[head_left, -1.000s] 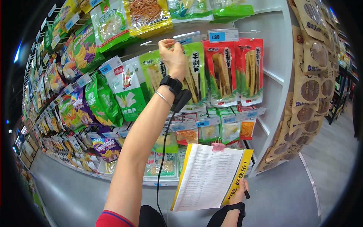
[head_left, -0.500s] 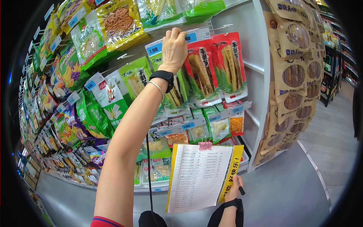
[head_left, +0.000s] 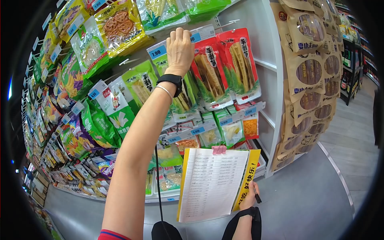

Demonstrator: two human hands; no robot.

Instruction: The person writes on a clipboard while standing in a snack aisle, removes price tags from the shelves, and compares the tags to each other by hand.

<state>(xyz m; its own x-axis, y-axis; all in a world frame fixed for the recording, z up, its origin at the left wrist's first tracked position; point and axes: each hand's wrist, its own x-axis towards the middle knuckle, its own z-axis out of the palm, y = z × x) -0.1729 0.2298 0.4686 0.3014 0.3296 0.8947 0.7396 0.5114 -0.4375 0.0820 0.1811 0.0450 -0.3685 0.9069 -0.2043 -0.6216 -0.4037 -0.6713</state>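
My left hand [head_left: 180, 50], with a black watch and a bracelet at the wrist, is closed over the blue and white price strip [head_left: 157, 51]; its fingertips are hidden. Below the hand hangs a green snack packet [head_left: 185, 100], and red packets [head_left: 212, 76] hang to its right. My right hand [head_left: 251, 196] grips the right edge of a yellow folder [head_left: 247, 176]. A black pen [head_left: 258, 198] sticks out from that hand. On the folder lies a handwritten list [head_left: 216, 184], with a pink clip [head_left: 219, 149] at its top.
Hanging snack bags [head_left: 72, 76] fill the racks on the left. Small packets [head_left: 232, 134] hang behind and above the folder. Brown packets [head_left: 308, 76] cover the white shelf end on the right. A black cord [head_left: 157, 180] hangs near my left forearm. Grey floor [head_left: 296, 192] shows at the lower right.
The camera view has shifted and tilted slightly. My left hand stays closed at the price strip. The folder in my right hand has turned a little and risen slightly in view.
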